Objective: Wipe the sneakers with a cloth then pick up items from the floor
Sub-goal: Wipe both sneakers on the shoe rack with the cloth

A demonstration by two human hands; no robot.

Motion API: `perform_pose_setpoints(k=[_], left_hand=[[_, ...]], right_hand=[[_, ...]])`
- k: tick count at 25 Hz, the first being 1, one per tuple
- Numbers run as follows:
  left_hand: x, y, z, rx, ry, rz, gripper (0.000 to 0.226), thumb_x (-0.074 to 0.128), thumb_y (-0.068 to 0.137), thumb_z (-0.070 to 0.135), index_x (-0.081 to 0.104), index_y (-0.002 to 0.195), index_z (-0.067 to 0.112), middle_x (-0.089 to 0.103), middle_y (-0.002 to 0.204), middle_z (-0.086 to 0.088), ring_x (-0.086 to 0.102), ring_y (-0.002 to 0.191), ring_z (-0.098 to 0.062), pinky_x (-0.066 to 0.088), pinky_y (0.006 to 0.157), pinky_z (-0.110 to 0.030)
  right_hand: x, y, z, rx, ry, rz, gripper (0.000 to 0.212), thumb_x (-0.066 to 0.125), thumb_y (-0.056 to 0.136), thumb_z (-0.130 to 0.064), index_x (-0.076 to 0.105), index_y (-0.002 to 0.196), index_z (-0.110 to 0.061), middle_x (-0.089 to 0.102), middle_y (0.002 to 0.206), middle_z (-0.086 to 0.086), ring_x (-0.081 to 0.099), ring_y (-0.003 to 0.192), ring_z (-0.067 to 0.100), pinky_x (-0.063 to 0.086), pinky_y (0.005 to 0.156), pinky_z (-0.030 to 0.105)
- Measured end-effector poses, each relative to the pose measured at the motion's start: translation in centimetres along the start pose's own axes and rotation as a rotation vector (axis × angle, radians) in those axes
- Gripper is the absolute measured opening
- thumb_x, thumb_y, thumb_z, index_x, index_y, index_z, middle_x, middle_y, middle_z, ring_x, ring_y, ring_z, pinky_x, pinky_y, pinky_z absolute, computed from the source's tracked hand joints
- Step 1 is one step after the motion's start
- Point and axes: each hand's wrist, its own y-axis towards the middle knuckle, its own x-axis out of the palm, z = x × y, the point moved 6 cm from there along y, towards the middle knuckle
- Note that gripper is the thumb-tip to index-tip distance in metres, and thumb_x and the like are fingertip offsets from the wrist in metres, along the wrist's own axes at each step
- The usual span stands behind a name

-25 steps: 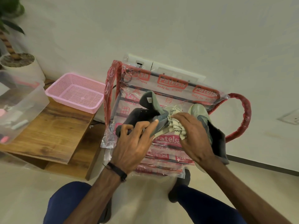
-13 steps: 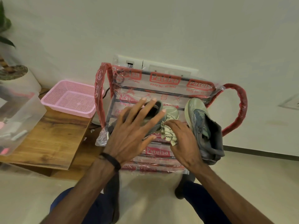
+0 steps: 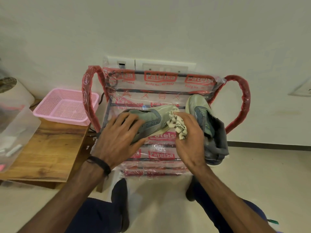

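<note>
Two grey-green sneakers sit on a plastic-wrapped red chair seat (image 3: 161,154). The left sneaker (image 3: 152,120) lies on its side, toe pointing right. My left hand (image 3: 120,138) rests on its heel end with fingers spread, holding it down. My right hand (image 3: 189,138) grips a crumpled cream cloth (image 3: 176,126) with dark markings, pressed at the sneaker's toe end. The right sneaker (image 3: 204,120) stands beside my right hand, its grey collar sagging toward me.
A pink mesh basket (image 3: 65,106) sits on a low wooden table (image 3: 50,148) at the left, with a clear plastic box (image 3: 13,135) at the left edge. The chair stands against a white wall with switch plates (image 3: 151,64). My knees are below the seat.
The left sneaker has been turned from heel-up onto its side. My left hand lowered flat onto it. My right hand with the cloth shifted up to the toe end.
</note>
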Motion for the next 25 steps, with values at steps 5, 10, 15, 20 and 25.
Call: perform_pose_setpoints(k=[5,10,15,20,25], left_hand=[[0.6,-0.1,-1.0,-0.092,-0.105,-0.007,0.057,0.054,0.092,0.056,0.055,0.135,0.018,0.055,0.139,-0.005,0.051,0.127,-0.025,0.054,0.091,-0.043],[0.8,-0.1,-2.9,-0.158,-0.241,-0.081,0.048,0.046,0.099,0.054,0.048,0.138,0.026,0.066,0.121,-0.001,0.063,0.102,-0.017,0.05,0.061,-0.021],[1.3,0.8,-5.0,-0.318,-0.429,-0.137,0.038,0.047,0.101,0.045,0.047,0.133,0.023,0.069,0.107,-0.003,0.061,0.08,-0.018,0.046,0.056,-0.027],[0.5,1.0,-5.8,-0.263,-0.234,0.09,0.037,0.057,0.097,0.042,0.059,0.128,0.021,0.046,0.146,-0.005,0.04,0.132,-0.029,0.039,0.106,-0.054],[1.8,1.8,-5.3,-0.163,-0.036,-0.028,0.054,0.047,0.103,0.03,0.03,0.154,0.036,0.029,0.162,-0.008,0.044,0.132,-0.035,0.052,0.094,-0.053]], right_hand=[[3.6,-0.3,-1.3,-0.141,-0.205,-0.234,0.06,0.067,0.076,-0.004,0.06,0.134,-0.013,0.06,0.136,0.003,0.052,0.131,0.021,0.042,0.111,0.043],[4.1,-0.5,0.5,-0.188,-0.334,-0.191,0.077,0.074,0.065,0.009,0.058,0.138,-0.012,0.057,0.142,0.007,0.048,0.137,0.024,0.04,0.113,0.048],[5.6,-1.7,-1.3,-0.228,-0.326,-0.191,0.073,0.08,0.074,-0.003,0.055,0.142,-0.013,0.053,0.146,0.005,0.041,0.143,0.022,0.038,0.113,0.051],[4.5,0.1,-1.7,-0.367,-0.349,-0.257,0.068,0.072,0.077,-0.007,0.054,0.143,-0.012,0.051,0.149,0.006,0.039,0.144,0.023,0.037,0.113,0.051],[5.9,1.7,-2.2,-0.352,-0.413,-0.242,0.079,0.084,0.071,-0.004,0.052,0.143,-0.011,0.05,0.15,0.008,0.036,0.146,0.024,0.027,0.12,0.042]])
